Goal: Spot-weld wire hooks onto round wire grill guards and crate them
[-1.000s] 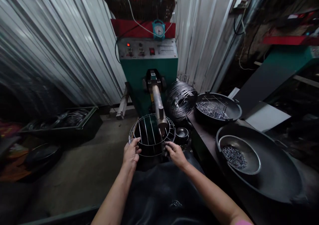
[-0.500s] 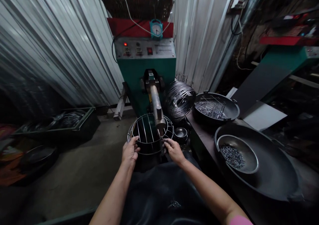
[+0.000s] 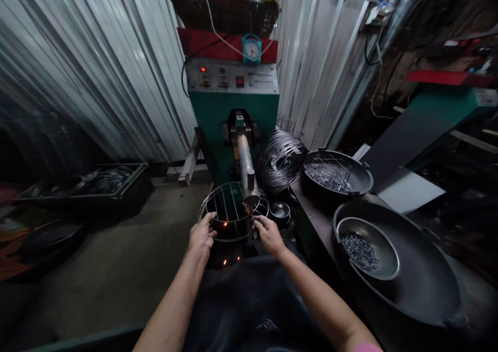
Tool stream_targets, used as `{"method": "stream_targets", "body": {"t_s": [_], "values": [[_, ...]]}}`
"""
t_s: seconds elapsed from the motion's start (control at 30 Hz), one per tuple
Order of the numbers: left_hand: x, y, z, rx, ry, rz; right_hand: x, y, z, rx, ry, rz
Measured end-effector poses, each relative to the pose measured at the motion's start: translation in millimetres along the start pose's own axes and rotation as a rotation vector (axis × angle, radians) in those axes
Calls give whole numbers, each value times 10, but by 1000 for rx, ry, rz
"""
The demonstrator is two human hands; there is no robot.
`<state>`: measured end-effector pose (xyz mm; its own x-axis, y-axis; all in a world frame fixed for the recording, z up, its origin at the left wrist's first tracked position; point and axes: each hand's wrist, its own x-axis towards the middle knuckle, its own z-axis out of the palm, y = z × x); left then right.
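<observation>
Metal arm (image 3: 246,170), one; round wire rack (image 3: 234,206), at arm's tip; left hand (image 3: 201,235), left of arm, gripping rack's rim; right hand (image 3: 268,232), beside arm's tip, fingers curled, grasp indistinguishable; orange sparks (image 3: 225,262), below arm

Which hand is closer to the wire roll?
Right. The right hand is in front of the wire roll; the left hand is farther off, at the left edge of the rack.

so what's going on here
A person's left hand grips a round wire frame at the metal arm of a green machine. The right hand is at the frame's near edge, close to the arm's tip; what it pinches is too small to tell. Orange sparks show at and below the frame.
</observation>
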<state>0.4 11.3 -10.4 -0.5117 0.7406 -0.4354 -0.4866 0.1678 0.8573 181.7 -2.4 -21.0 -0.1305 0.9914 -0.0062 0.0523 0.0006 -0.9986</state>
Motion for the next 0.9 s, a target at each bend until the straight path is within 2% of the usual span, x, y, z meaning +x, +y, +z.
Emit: {"method": "stream_targets", "body": {"t_s": [0.13, 0.4, 0.53, 0.57, 0.63, 0.73, 0.8, 0.83, 0.9], "values": [[-15, -5, 4, -42, 36, -52, 3, -2, -19, -19, 4, -6], [-119, 14, 4, -49, 117, -45, 32, -39, -24, -146, 10, -5], [-171, 6, -55, -64, 97, -47, -167, -33, -198, -344, 99, -198], [-169, -4, -73, -75, 90, -57, -251, 10, -270, -413, 86, -222], [-155, -26, -109, -88, 70, -76, -461, 154, -406, -585, -43, -173], [-142, -53, -160, -121, 30, -95, -832, 448, -488, -958, -460, 75], [-151, -69, -188, -153, 17, -97, -1053, 636, -427, -1137, -663, 209], [-160, -78, -199, -168, 12, -95, -1143, 714, -369, -1184, -708, 243], [-182, -100, -217, -187, 4, -89, -1278, 830, -229, -1216, -716, 255]]}}
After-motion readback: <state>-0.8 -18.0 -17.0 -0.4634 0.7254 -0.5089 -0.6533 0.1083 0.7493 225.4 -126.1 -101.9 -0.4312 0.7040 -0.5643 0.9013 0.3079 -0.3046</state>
